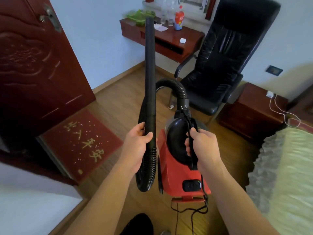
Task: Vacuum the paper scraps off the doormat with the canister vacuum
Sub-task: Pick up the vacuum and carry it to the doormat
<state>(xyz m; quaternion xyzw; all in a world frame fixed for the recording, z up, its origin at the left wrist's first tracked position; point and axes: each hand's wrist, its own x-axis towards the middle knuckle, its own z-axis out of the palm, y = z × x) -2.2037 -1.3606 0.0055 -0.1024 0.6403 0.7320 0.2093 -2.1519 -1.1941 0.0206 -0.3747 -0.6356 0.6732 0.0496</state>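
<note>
A red canister vacuum (176, 168) with a black handle hangs in front of me above the wooden floor. My right hand (201, 143) grips its handle together with a loop of black power cord. My left hand (137, 141) holds the black rigid tube (149, 68) near its lower end, and the tube points up and away. The ribbed black hose (149, 168) loops below my left hand and arches back to the vacuum's front. The red doormat (81, 145) with gold characters lies at the left by the door, scattered with several small white paper scraps (88, 131).
A dark red door (33, 68) stands at the left. A black office chair (223, 61) and a red-brown desk (169, 41) with bottles are ahead. A wooden nightstand (249, 112) and a bed (284, 175) are at the right. The power cord (191, 211) trails on the floor.
</note>
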